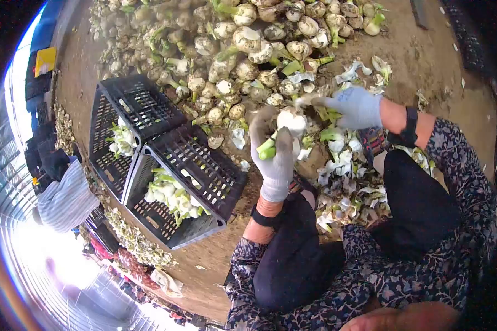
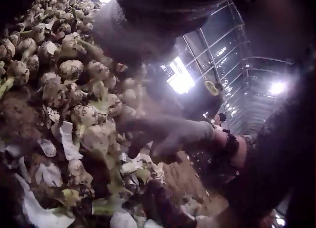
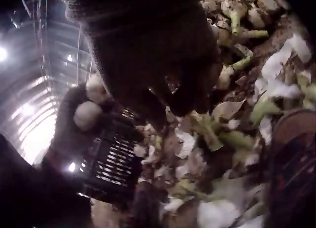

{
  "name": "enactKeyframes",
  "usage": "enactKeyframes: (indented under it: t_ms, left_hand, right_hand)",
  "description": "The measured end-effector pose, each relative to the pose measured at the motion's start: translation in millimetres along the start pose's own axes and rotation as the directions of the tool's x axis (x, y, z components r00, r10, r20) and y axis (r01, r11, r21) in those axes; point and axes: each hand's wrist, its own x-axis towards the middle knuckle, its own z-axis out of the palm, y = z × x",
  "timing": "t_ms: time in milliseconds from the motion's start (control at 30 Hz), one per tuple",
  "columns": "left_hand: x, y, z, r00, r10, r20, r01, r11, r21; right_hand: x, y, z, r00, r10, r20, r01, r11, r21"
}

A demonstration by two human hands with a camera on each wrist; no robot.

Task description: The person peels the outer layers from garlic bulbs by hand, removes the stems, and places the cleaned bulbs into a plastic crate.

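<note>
My gloved left hand [image 1: 273, 160] grips white peeled bulbs [image 1: 291, 122] with cut green stems [image 1: 266, 149] showing between thumb and fingers. Two round white bulbs [image 3: 88, 114] show at this hand in the right wrist view. To the right, my gloved right hand [image 1: 353, 107] reaches out over leafy peelings, fingers extended toward the left hand and blurred at the tips. Seen from the right wrist, the right hand's dark fingers point down above the scraps [image 3: 212, 132], with no bulb visible in them.
A big heap of soil-stained bulbs [image 1: 246, 41] lies ahead. Two black slotted crates [image 1: 199, 160] rest on their sides at the left, with peeled bulbs [image 1: 171, 196] inside. Peelings [image 1: 342, 165] litter the ground between my legs. Another person in a striped top [image 1: 72, 198] is farther left.
</note>
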Motion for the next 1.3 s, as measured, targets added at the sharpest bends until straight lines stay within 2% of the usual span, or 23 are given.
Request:
enactKeyframes:
  t_ms: [33, 67, 100, 133, 233, 267, 300, 333, 367, 467, 533, 567, 633, 767, 833, 933, 1067, 1133, 1233, 1300]
  left_hand:
    - [1, -1, -1, 0.998, -0.035, -0.057, 0.036, 0.999, 0.02]
    - [3, -13, -3, 0.998, 0.013, -0.069, -0.013, 1.0, 0.001]
    - [0, -10, -2, 0.997, -0.006, -0.074, 0.009, 0.999, 0.037]
    - [-2, -2, 2, 0.997, -0.022, -0.075, 0.028, 0.997, 0.07]
    - [-2, -14, -3, 0.995, 0.099, 0.0, -0.093, 0.935, 0.344]
    - [-3, -17, -3, 0.983, 0.179, 0.04, -0.177, 0.872, 0.457]
    - [-3, -15, -1, 0.964, 0.252, 0.087, -0.257, 0.789, 0.558]
    - [-3, -13, 1, 0.972, 0.225, 0.064, -0.226, 0.833, 0.506]
    - [-3, -12, 2, 0.969, 0.235, 0.079, -0.24, 0.804, 0.545]
    - [-5, -12, 2, 0.952, 0.278, 0.126, -0.294, 0.721, 0.627]
    - [-5, -14, 2, 0.933, 0.321, 0.163, -0.347, 0.681, 0.645]
    - [-6, -14, 2, 0.941, 0.3, 0.159, -0.33, 0.704, 0.629]
    - [-7, -11, 3, 0.955, 0.256, 0.15, -0.294, 0.747, 0.596]
    - [-2, -9, 5, 0.938, 0.298, 0.179, -0.342, 0.697, 0.63]
    - [2, -5, 6, 0.925, 0.326, 0.197, -0.374, 0.68, 0.631]
    - [6, -2, 8, 0.874, 0.447, 0.188, -0.445, 0.585, 0.678]
    - [8, -4, 5, 0.887, 0.412, 0.208, -0.429, 0.571, 0.7]
    - [6, -4, 2, 0.918, 0.336, 0.213, -0.382, 0.597, 0.706]
    - [7, -6, -1, 0.879, 0.404, 0.252, -0.449, 0.524, 0.724]
    - [7, -2, 0, 0.873, 0.413, 0.26, -0.464, 0.536, 0.706]
  right_hand:
    - [2, -3, 6, 0.995, 0.03, -0.097, -0.021, 0.995, 0.098]
    - [4, -5, 12, 0.979, 0.072, -0.188, -0.033, 0.979, 0.2]
    - [5, -11, 13, 0.953, 0.126, -0.275, -0.039, 0.953, 0.302]
    - [1, -22, 1, 0.912, 0.119, -0.393, 0.052, 0.916, 0.398]
    - [9, -42, -3, 0.841, 0.126, -0.526, 0.121, 0.904, 0.411]
    - [13, -47, -6, 0.82, 0.114, -0.561, 0.207, 0.854, 0.476]
    - [15, -50, -10, 0.86, 0.127, -0.494, 0.14, 0.872, 0.468]
    - [17, -50, -14, 0.895, 0.143, -0.424, 0.073, 0.888, 0.454]
    - [17, -51, -17, 0.923, 0.161, -0.35, 0.007, 0.902, 0.432]
    - [16, -50, -21, 0.939, 0.194, -0.285, 0.023, 0.791, 0.612]
    - [16, -46, -21, 0.955, 0.178, -0.239, 0.011, 0.781, 0.624]
    - [15, -44, -21, 0.961, 0.171, -0.216, 0.004, 0.776, 0.63]
    - [17, -41, -16, 0.947, 0.197, -0.255, 0.02, 0.754, 0.657]
    - [19, -37, -16, 0.942, 0.222, -0.252, 0.004, 0.743, 0.67]
    - [18, -35, -18, 0.931, 0.175, -0.319, 0.041, 0.821, 0.569]
    - [11, -34, -19, 0.91, 0.106, -0.401, 0.088, 0.895, 0.437]
    - [10, -44, -16, 0.856, 0.054, -0.514, 0.121, 0.946, 0.3]
    - [12, -44, -12, 0.869, 0.035, -0.493, 0.127, 0.948, 0.291]
    - [12, -49, -14, 0.88, 0.025, -0.474, 0.121, 0.954, 0.275]
    - [13, -52, -17, 0.887, 0.037, -0.46, 0.093, 0.962, 0.257]
